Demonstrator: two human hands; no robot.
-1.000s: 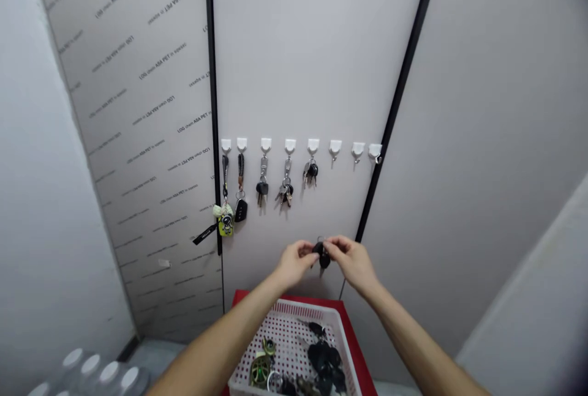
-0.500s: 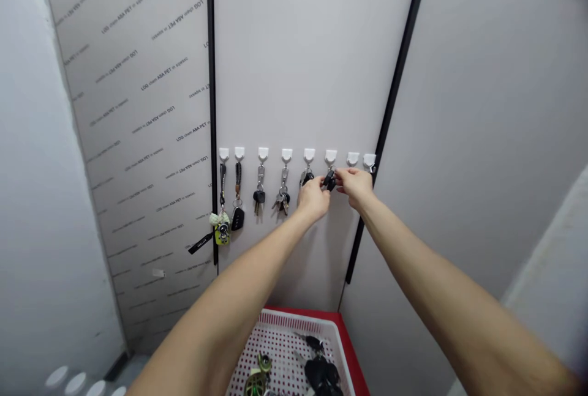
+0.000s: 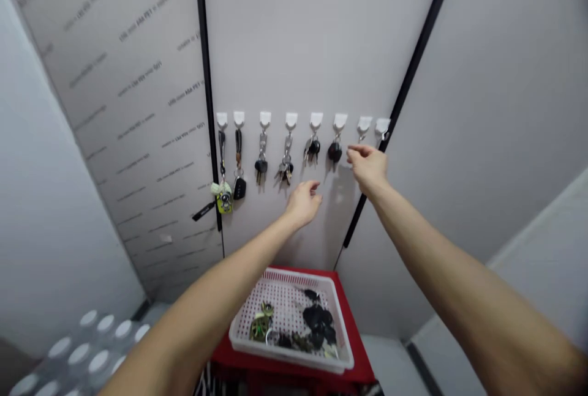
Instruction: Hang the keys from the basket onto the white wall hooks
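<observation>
A row of white hooks (image 3: 340, 120) runs across the grey wall. Key bunches hang from most of them, and the two rightmost hooks (image 3: 365, 124) are bare. A black key (image 3: 335, 151) hangs on the sixth hook from the left. My right hand (image 3: 368, 167) is just to its right, fingers loosely apart, holding nothing. My left hand (image 3: 303, 202) is lower and left of that key, away from the wall, fingers relaxed and empty. A yellow-green charm keyring (image 3: 224, 197) hangs from the leftmost hook.
Below stands a white perforated basket (image 3: 274, 342) with several more black keys (image 3: 320, 321) and a greenish keychain (image 3: 260, 326), on a red surface (image 3: 356, 362). White bottle caps (image 3: 87, 347) are grouped at lower left. Black vertical strips (image 3: 202, 78) divide the wall panels.
Both hands lifted the black key from above the basket to the sixth hook and let it go. It now hangs there. My left hand has dropped down and away.
</observation>
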